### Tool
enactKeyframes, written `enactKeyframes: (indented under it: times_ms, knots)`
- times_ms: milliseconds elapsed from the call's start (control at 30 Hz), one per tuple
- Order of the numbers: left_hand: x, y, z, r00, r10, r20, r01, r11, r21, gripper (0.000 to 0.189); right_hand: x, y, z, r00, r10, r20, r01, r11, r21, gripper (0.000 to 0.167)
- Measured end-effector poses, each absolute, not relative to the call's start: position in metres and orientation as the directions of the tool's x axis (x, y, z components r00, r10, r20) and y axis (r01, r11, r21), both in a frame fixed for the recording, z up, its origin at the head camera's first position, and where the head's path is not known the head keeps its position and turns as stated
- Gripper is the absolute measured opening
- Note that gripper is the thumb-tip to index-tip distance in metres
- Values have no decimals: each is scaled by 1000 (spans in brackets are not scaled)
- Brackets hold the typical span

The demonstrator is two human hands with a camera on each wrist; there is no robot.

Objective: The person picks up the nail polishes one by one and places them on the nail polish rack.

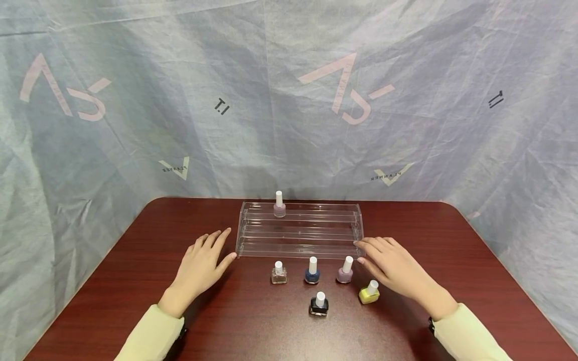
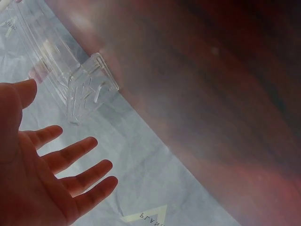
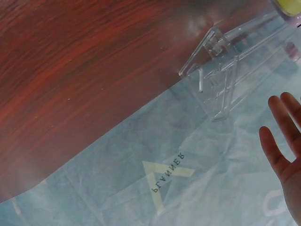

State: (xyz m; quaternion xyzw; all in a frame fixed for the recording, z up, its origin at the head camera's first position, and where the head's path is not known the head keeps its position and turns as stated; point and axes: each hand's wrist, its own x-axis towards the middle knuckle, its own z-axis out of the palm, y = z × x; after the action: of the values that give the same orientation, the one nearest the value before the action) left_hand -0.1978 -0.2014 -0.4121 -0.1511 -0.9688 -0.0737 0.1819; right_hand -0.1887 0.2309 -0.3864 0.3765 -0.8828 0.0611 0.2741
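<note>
A clear tiered rack (image 1: 298,231) stands at the back middle of the table, with one pale purple nail polish bottle (image 1: 279,208) on its top tier. My left hand (image 1: 200,263) is beside the rack's left end, fingers spread and holding nothing. At the rack's right end is my right hand (image 1: 395,268), its fingers extended and nothing in them. In front of the rack stand a clear bottle (image 1: 279,275), a blue bottle (image 1: 312,273) and a purple bottle (image 1: 345,272). A yellow bottle (image 1: 369,293) sits near my right hand, and a black bottle (image 1: 319,305) is closer to me.
The dark red wooden table (image 1: 253,326) has rounded far corners. Behind it and at both sides hangs a grey printed cloth (image 1: 280,140). All the bottles have white caps.
</note>
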Motion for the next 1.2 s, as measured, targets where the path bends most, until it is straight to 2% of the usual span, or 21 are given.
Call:
enactKeyframes:
  times_ms: [333,633,1200]
  knots:
    - [-204,-194,-412,-859,306,411,355,934,47,59,-188,220,-384,-568,-645,512,-720,690,71,32]
    - [-213,-189,-413,-828,313,464,366,930,24,54,-190,210,-384,-544,-671,504,-741,666,86,32]
    - [-224,-179,-414,-848,334,412,365,931,-2,48,-191,203,-390,-510,-728,459,-743,641,192,34]
